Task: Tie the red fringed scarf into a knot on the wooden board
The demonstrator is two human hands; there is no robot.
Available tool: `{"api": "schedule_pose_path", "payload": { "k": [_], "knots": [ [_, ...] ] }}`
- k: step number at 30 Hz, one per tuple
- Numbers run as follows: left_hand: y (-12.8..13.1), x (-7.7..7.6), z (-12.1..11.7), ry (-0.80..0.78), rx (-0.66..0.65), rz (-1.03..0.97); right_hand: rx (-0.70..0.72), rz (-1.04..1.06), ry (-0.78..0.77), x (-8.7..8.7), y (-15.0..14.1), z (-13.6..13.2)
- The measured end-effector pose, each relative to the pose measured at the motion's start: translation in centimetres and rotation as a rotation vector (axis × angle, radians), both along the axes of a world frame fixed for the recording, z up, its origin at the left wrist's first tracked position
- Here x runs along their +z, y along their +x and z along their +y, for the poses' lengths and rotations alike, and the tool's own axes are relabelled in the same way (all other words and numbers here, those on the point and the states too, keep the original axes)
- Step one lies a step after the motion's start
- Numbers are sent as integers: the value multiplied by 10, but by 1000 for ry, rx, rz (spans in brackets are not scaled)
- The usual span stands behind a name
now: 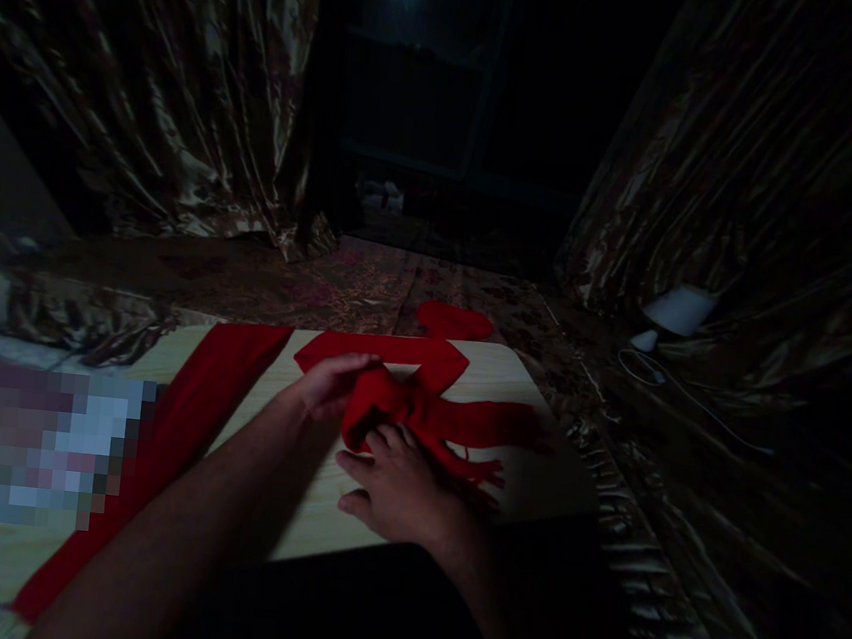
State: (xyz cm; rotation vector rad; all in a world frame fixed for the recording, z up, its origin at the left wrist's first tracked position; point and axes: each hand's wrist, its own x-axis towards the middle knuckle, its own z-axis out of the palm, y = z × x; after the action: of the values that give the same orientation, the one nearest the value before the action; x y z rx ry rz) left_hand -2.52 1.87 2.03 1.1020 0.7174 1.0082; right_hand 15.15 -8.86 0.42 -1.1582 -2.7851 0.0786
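A red fringed scarf (487, 422) lies bunched on the pale wood-patterned table, with a rolled loop at its near left and tasselled ends toward the right. My left hand (329, 386) is closed around the left side of that loop, its fingers along the top. From the near side, my right hand (399, 488) grips the loop's lower edge with some fingers tucked at its opening. Its thumb and another finger stick out to the left, off the cloth. A folded stretch of red cloth runs behind the loop; dim light hides how the layers join.
A long red strip (191, 407) lies across the left of the table (255, 534). Behind the table rests a red cloth piece (454, 320) on a patterned cover. A white lamp (679, 309) with a cord is at right; curtains (214, 88) hang behind.
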Motion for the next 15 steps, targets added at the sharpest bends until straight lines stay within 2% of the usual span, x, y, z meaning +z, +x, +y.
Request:
{"api": "schedule_pose_path", "payload": {
  "k": [6,9,11,15],
  "knots": [
    [-71,26,-19,40,-177,-241,10,-7,-43,-5,4,2],
    [-96,29,-36,112,-167,-256,25,0,-32,-6,4,2],
    [-108,27,-48,144,-56,-271,33,6,-19,-5,5,3],
    [-124,25,-79,156,377,-352,37,1,-29,-2,5,4]
  ]
}}
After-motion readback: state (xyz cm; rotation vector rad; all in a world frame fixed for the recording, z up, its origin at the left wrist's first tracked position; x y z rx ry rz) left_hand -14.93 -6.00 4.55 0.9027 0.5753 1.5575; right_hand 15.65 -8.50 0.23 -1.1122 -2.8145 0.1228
